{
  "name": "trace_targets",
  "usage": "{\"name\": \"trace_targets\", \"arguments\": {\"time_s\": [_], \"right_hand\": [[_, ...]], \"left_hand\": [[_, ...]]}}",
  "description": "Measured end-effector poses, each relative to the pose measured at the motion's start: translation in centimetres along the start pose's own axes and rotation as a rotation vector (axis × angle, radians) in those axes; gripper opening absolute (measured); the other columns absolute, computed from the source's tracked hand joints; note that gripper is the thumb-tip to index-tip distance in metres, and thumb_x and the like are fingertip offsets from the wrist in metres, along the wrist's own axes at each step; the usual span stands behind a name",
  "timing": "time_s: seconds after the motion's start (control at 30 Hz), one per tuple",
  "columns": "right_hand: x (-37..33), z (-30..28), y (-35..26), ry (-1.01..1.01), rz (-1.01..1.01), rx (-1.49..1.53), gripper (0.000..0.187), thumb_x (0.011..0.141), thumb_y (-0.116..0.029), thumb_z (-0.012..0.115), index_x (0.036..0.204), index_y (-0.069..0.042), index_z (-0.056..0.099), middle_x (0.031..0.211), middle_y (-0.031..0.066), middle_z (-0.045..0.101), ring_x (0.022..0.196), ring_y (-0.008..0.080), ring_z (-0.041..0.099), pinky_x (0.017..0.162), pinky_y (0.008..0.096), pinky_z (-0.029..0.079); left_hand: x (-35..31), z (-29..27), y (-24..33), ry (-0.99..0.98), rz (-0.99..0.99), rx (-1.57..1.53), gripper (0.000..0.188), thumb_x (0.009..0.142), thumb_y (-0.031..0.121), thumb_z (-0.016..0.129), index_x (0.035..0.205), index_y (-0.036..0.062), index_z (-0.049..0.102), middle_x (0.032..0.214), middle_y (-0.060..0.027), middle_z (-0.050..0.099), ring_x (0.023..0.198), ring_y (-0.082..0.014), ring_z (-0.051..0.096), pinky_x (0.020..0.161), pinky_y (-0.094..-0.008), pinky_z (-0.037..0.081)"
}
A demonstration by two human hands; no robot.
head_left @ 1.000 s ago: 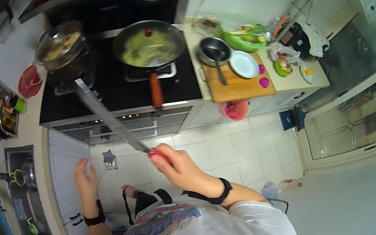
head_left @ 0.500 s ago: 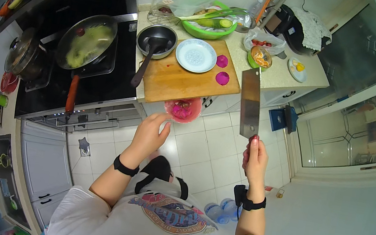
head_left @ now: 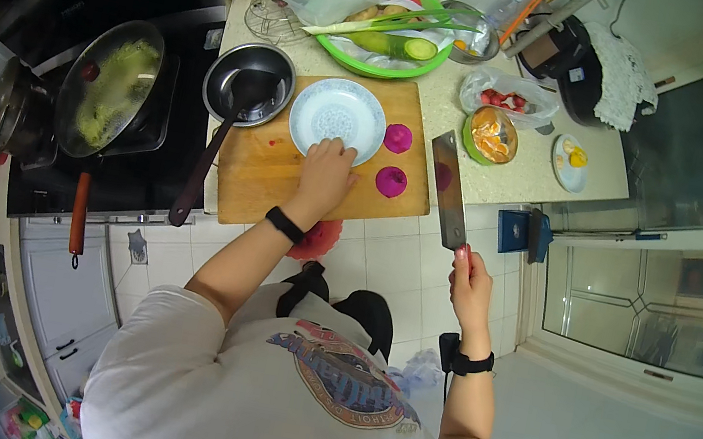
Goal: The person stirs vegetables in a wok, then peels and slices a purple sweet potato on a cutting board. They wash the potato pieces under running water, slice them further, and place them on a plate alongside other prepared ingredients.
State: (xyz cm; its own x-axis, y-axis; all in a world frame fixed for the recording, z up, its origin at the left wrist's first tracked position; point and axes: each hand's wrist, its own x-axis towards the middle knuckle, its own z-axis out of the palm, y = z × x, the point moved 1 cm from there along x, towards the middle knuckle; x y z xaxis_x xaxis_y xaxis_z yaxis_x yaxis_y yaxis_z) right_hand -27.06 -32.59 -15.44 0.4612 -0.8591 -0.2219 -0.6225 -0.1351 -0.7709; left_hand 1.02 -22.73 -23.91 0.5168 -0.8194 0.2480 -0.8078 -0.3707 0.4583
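Observation:
My right hand (head_left: 470, 295) grips the handle of a cleaver (head_left: 451, 190), its broad blade raised past the right edge of the wooden cutting board (head_left: 258, 189). With fingers slightly apart, my left hand (head_left: 326, 179) reaches over the board, fingertips at the near rim of a pale blue patterned plate (head_left: 333, 108). The thumb's contact with the plate is unclear. Two round magenta pieces (head_left: 391, 181) lie on the board right of the plate. A pink bowl (head_left: 319, 242) below the board's front edge is partly hidden by my left forearm.
A dark pan (head_left: 277, 84) with a ladle (head_left: 213, 148) overlaps the board's left corner. On the stove stand a frying pan (head_left: 88, 137) of greenish food and a lidded pot (head_left: 14, 108). Behind are a green vegetable basket (head_left: 378, 69), bagged red fruit (head_left: 509, 101) and a bowl of orange segments (head_left: 490, 136).
My left hand has moved forward from in front of the board to the plate's near rim. The cleaver stays in my right hand, its blade now more tilted. The view has shifted.

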Motion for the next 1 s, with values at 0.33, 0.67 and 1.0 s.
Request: {"name": "trace_targets", "arguments": {"time_s": [0.33,0.67,1.0], "right_hand": [[10.4,0.8,0.4,-0.21,-0.06,-0.058,0.041,0.098,-0.038,0.051,0.079,-0.002,0.054,0.055,0.0059,0.051,0.051,0.014,0.046,0.049,0.0298,0.038],[17.2,-0.1,1.3,-0.378,-0.268,-0.11,0.037,0.098,-0.035,0.052,0.086,0.0,0.056,0.06,0.0147,0.053,0.052,0.0241,0.051,0.052,0.0349,0.041],[19.7,-0.4,0.5,-0.469,-0.374,-0.071,0.034,0.097,-0.033,0.053,0.087,0.0,0.055,0.063,0.0202,0.055,0.057,0.0354,0.057,0.053,0.042,0.042]], "left_hand": [[-0.8,3.3,-1.0,-0.022,0.057,0.355,0.007,0.076,0.012,0.056,0.071,0.0113,0.061,0.077,-0.0038,0.058,0.083,-0.0212,0.056,0.077,-0.0368,0.038],[-0.8,-0.1,2.5,-0.031,-0.348,0.343,0.019,0.074,0.013,0.064,0.091,0.0064,0.065,0.089,-0.0095,0.062,0.09,-0.0256,0.058,0.081,-0.0377,0.042],[8.3,6.9,7.5,0.176,-0.474,-0.053,0.044,0.068,0.013,0.078,0.108,0.0023,0.062,0.1,-0.0156,0.062,0.095,-0.0353,0.059,0.083,-0.0407,0.049]]}}
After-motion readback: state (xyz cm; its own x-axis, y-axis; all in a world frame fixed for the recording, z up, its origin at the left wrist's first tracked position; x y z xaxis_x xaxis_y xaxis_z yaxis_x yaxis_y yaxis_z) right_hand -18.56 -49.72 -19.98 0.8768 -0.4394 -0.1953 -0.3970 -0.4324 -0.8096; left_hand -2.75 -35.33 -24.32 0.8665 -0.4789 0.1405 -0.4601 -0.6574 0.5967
